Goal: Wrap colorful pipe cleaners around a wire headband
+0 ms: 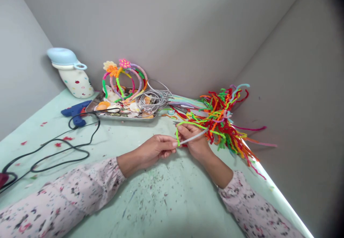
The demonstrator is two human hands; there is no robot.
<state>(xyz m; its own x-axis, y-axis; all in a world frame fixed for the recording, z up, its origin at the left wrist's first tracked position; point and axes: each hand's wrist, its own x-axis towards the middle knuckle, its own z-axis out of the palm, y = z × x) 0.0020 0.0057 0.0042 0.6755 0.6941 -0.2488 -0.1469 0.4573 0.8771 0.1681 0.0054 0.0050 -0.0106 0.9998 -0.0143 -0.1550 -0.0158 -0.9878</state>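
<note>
My left hand (162, 146) pinches the end of a grey wire (195, 136), where a neon yellow-green pipe cleaner (177, 137) is wound around it. That pipe cleaner rises from the pinch and arcs over toward the right. Close beside it, my right hand (195, 141) has its thumb and fingers closed on the pipe cleaner's loop. The grey wire slants across in front of the right palm. Some of the right fingertips are hidden. Just beyond lies a big bundle of colourful pipe cleaners (223, 112), with scissors (182, 109) partly under loose strands.
A metal tray (126, 117) holds shells, a coil of grey wire (157, 100) and several flower-topped pipe-cleaner hoops (139, 74). Left of it are a blue glue gun (77, 111) with a looping black cord (57, 143) and a white bottle (76, 80). Walls stand behind and at right.
</note>
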